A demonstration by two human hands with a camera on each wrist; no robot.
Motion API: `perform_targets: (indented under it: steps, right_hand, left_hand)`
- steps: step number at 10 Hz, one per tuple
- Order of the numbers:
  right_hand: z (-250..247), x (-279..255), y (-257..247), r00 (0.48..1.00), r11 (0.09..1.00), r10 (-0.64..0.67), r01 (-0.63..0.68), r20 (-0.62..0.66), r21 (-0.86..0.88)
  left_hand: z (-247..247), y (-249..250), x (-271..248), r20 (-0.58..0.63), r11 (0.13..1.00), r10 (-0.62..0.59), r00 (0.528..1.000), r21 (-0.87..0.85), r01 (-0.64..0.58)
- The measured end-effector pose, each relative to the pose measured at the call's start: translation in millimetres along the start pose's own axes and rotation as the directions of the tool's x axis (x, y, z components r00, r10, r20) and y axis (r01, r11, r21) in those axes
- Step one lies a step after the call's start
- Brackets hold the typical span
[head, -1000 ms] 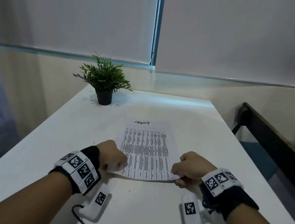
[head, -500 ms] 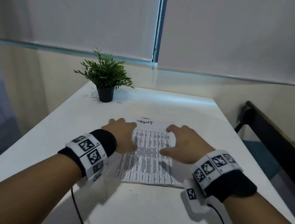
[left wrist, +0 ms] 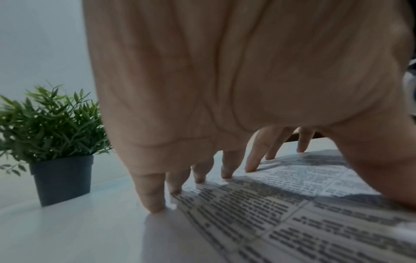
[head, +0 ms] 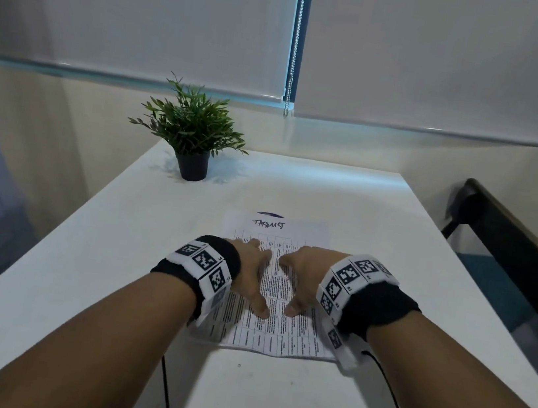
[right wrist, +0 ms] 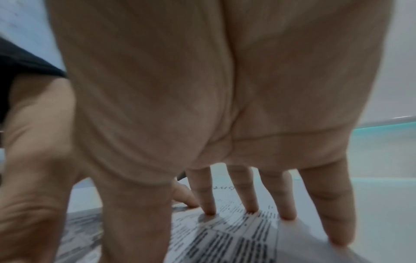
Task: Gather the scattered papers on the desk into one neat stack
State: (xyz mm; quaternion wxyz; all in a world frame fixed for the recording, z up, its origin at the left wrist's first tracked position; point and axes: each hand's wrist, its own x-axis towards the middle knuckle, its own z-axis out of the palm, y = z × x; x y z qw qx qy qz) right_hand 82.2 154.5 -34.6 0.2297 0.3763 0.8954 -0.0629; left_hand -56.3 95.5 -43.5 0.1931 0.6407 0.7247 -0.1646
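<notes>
A stack of printed papers (head: 271,334) with a handwritten title and a table of text lies flat on the white desk (head: 115,251). My left hand (head: 252,272) rests spread on its left half, fingertips (left wrist: 226,171) pressing the sheet (left wrist: 281,204), the little finger on the bare desk beside it. My right hand (head: 302,277) lies spread on the right half, its straight fingertips (right wrist: 249,204) touching the paper (right wrist: 225,240). The two thumbs nearly meet at the middle of the page. Neither hand grips anything.
A small green plant in a black pot (head: 191,165) stands at the far left of the desk, also in the left wrist view (left wrist: 62,178). A dark bench back (head: 514,245) runs along the right. Black cables (head: 165,393) hang at the near edge. Window blinds (head: 454,57) are behind.
A second ago both hands pinched the stack's near corners and held that edge lifted. They let go, moved forward and inward, and now lie flat on the papers.
</notes>
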Motion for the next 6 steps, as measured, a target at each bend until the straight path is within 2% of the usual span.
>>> perform_targets:
  steps: [1, 4, 5, 6]
  right_hand:
    - [-2.0, 4.8, -0.9, 1.0, 0.999, -0.008, 0.008, 0.007, -0.036]
    - [3.1, 2.7, 2.2, 1.0, 1.0, -0.016, 0.016, -0.02, 0.024]
    - [6.9, 1.3, 3.1, 0.999, 0.999, -0.007, 0.009, -0.049, 0.051]
    - [5.5, -13.6, 9.6, 0.993, 0.977, 0.008, 0.017, -0.115, 0.211]
  left_hand:
    - [-0.4, 1.7, 0.1, -0.002, 1.0, 0.001, 1.0, 0.018, -0.001]
    - [-1.2, 5.7, -4.2, -0.01, 1.0, -0.014, 1.0, -0.004, 0.014]
    - [7.4, 2.9, -5.8, -0.047, 0.997, -0.046, 0.998, -0.07, 0.043]
    - [15.9, 3.3, -16.0, -0.206, 0.985, -0.036, 0.978, -0.17, 0.0]
